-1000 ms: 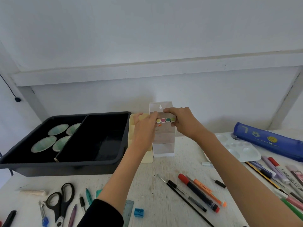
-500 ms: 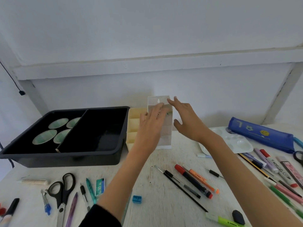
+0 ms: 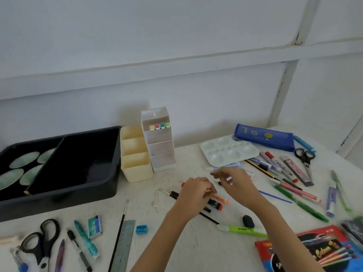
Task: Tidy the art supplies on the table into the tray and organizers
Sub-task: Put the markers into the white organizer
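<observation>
Left hand (image 3: 194,191), fingers curled over a slim orange plastic marker (image 3: 221,198) on the white bench (image 3: 182,165), grip unclear; right hand (image 3: 236,184) hovers slack-fingered; the marker is judged light, rigid and roll-prone, best pinched mid-barrel.

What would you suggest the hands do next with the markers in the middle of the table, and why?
Probably grip the red-capped black marker under the left hand and carry it to the cream organizer. Both hands hover over that marker cluster, the right hand open and blurred. Whether the left hand grips anything yet is unclear, and the organizer stands close behind.
</observation>
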Action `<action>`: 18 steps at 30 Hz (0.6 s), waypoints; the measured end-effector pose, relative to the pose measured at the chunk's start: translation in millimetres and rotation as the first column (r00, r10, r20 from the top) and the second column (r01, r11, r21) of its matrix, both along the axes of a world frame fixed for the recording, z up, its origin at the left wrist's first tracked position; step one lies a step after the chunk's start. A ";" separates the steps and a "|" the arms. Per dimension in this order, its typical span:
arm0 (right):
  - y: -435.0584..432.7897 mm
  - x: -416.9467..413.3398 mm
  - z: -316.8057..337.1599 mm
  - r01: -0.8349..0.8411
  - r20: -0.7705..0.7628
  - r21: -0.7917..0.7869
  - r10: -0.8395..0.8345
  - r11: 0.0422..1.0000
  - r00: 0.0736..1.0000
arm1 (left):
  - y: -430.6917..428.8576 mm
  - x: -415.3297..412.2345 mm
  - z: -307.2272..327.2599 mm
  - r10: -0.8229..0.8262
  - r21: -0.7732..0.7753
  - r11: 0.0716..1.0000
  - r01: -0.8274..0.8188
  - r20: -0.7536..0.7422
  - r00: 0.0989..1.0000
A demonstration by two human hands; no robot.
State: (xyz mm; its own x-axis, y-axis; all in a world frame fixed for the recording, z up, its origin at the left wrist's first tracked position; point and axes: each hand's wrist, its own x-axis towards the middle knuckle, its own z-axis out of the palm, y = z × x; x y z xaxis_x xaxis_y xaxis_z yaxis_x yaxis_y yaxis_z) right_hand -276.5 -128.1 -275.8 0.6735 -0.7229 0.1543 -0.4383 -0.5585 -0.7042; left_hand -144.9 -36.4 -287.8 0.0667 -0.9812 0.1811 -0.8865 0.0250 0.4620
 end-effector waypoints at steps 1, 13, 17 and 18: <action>0.6 -7.8 -5.4 0.024 -0.005 0.013 -0.024 1.000 1.000 | -2.2 -4.8 -4.0 -0.016 0.028 0.999 0.016 0.004 1.000; 8.7 -57.7 -28.8 0.156 -0.059 0.040 -0.153 0.987 0.986 | -24.5 -25.8 -1.1 -0.108 0.190 0.980 0.062 0.244 0.964; 15.2 -71.2 -28.2 0.157 -0.052 0.065 -0.154 0.985 0.987 | -25.4 -31.1 -1.0 -0.137 0.206 0.976 0.076 0.298 0.945; 16.6 -74.9 -26.8 0.164 -0.041 0.067 -0.161 0.984 0.986 | -25.2 -33.6 -1.0 -0.144 0.206 0.975 0.082 0.308 0.940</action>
State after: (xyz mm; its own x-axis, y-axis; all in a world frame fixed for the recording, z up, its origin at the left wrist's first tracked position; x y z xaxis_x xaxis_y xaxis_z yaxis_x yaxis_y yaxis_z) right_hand -351.4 -111.5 -302.6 0.5504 -0.8313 0.0777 -0.5440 -0.4276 -0.7220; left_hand -178.4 -61.7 -288.8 -0.0774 -0.9969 -0.0133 -0.9841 0.0742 0.1614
